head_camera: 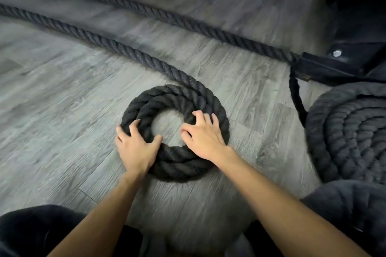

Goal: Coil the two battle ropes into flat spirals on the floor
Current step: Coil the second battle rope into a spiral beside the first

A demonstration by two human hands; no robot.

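Note:
A small flat coil of thick black rope (177,98), about two turns around a bare middle hole, lies on the grey floor in front of me. Its free length (83,32) trails away to the upper left. My left hand (136,146) grips the coil's left side, fingers curled over the turns and thumb in the hole. My right hand (203,133) presses on the coil's right side, fingers bent over the inner turn. A second, larger spiral of rope (353,131) lies flat at the right edge, cut off by the frame.
Another straight stretch of rope (188,22) runs from the upper left to a black metal anchor frame (334,64) at the upper right. My dark-clothed knees (344,204) sit at the bottom corners. Grey wood-look floor (52,110) spreads to the left.

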